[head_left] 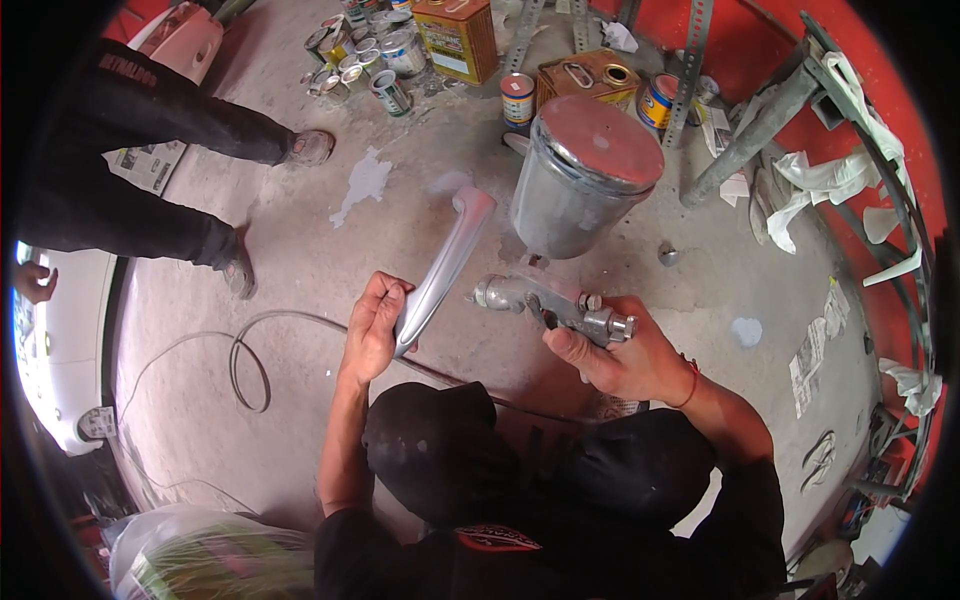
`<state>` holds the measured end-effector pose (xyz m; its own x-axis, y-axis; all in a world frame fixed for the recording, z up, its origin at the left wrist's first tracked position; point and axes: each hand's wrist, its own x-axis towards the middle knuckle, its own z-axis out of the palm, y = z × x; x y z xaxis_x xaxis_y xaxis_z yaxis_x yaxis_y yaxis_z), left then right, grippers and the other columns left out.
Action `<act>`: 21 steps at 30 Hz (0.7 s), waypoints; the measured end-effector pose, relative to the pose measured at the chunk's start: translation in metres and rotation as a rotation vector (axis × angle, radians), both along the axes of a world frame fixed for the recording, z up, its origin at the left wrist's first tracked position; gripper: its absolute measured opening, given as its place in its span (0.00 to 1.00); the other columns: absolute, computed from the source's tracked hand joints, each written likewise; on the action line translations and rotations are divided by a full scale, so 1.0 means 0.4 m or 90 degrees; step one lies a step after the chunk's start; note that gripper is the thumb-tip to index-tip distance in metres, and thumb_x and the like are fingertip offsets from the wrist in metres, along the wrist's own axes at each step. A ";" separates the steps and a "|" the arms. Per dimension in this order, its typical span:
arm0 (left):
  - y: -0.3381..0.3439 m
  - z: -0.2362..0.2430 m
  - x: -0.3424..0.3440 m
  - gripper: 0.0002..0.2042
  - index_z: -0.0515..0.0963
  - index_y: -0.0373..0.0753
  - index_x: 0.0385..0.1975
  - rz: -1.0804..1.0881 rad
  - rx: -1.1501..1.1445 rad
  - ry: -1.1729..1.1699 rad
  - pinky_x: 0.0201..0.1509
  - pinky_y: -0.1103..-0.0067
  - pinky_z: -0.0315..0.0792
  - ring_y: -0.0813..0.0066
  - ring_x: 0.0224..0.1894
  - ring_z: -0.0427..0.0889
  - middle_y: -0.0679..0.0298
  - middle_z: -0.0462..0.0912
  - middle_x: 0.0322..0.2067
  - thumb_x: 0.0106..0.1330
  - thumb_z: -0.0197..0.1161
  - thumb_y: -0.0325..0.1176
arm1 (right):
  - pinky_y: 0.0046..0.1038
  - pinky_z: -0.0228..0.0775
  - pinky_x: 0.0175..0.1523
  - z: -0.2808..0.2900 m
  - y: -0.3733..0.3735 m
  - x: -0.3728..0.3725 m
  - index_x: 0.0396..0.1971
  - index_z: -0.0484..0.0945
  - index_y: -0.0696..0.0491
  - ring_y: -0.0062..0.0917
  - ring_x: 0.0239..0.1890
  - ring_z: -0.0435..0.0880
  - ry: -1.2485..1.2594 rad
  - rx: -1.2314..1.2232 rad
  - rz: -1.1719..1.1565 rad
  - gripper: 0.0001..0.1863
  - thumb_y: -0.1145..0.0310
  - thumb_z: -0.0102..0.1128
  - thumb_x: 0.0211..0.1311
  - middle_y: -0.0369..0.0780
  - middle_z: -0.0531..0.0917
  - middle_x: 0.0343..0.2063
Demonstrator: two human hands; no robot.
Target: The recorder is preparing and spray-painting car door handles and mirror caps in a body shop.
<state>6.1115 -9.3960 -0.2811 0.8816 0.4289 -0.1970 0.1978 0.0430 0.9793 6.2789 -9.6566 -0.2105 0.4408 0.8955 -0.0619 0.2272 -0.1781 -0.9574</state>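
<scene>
My left hand (372,325) is closed round the near end of a curved silver car door handle (448,255), which slants up and away from me. In my right hand (640,362) is a metal spray gun (520,293), its nozzle turned left toward the door handle and apart from it. On top of the gun sits a large metal paint cup (572,200) with a reddish, paint-stained lid. The thumb lies along the gun's near side; the other fingers are mostly hidden behind it, so the trigger's position does not show.
A hose (300,316) loops across the concrete floor left of my knees. Paint cans (402,52) and square tins (455,40) stand ahead. A person in dark trousers (190,115) stands at left. A metal frame (750,125) with white scraps lines the right.
</scene>
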 end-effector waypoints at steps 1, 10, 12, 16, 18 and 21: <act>-0.001 0.001 0.001 0.15 0.68 0.37 0.39 -0.001 0.000 0.000 0.19 0.83 0.67 0.80 0.15 0.72 0.64 0.74 0.22 0.75 0.46 0.44 | 0.30 0.67 0.31 0.003 -0.001 0.001 0.37 0.75 0.55 0.31 0.21 0.70 0.000 0.000 -0.001 0.12 0.61 0.58 0.66 0.42 0.73 0.20; -0.005 -0.007 -0.006 0.16 0.68 0.37 0.39 0.001 0.006 0.011 0.19 0.83 0.66 0.79 0.15 0.72 0.64 0.74 0.22 0.74 0.47 0.45 | 0.29 0.68 0.34 0.003 -0.005 0.010 0.55 0.73 0.51 0.27 0.22 0.68 0.031 -0.032 -0.063 0.20 0.59 0.55 0.68 0.40 0.74 0.20; -0.006 -0.004 -0.007 0.16 0.68 0.37 0.39 0.008 0.011 0.013 0.19 0.83 0.66 0.79 0.15 0.73 0.64 0.74 0.22 0.74 0.47 0.46 | 0.27 0.68 0.35 0.004 -0.003 0.014 0.62 0.67 0.49 0.28 0.22 0.68 0.023 -0.053 -0.070 0.25 0.57 0.54 0.69 0.41 0.75 0.21; -0.005 -0.002 -0.009 0.16 0.68 0.37 0.39 0.010 0.005 0.006 0.18 0.83 0.66 0.79 0.15 0.73 0.63 0.74 0.22 0.74 0.47 0.46 | 0.27 0.68 0.35 -0.009 0.002 0.021 0.62 0.68 0.49 0.29 0.22 0.68 -0.017 -0.028 -0.094 0.25 0.55 0.54 0.68 0.41 0.75 0.21; -0.001 -0.001 -0.011 0.16 0.68 0.37 0.39 -0.002 0.008 0.011 0.18 0.83 0.66 0.79 0.15 0.73 0.63 0.74 0.22 0.74 0.47 0.46 | 0.21 0.65 0.24 -0.024 0.000 0.026 0.34 0.78 0.57 0.13 0.18 0.72 0.021 -0.018 -0.147 0.20 0.51 0.58 0.65 0.31 0.74 0.18; 0.001 -0.002 -0.012 0.16 0.68 0.37 0.39 -0.004 0.004 0.014 0.18 0.82 0.67 0.78 0.15 0.73 0.63 0.74 0.22 0.74 0.47 0.46 | 0.20 0.65 0.24 -0.028 0.003 0.031 0.38 0.78 0.57 0.13 0.17 0.72 0.011 -0.001 -0.159 0.22 0.50 0.58 0.65 0.32 0.74 0.20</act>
<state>6.1068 -9.3957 -0.2817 0.8796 0.4249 -0.2140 0.2203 0.0349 0.9748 6.2913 -9.6555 -0.2219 0.6479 0.7583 -0.0723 0.1600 -0.2283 -0.9604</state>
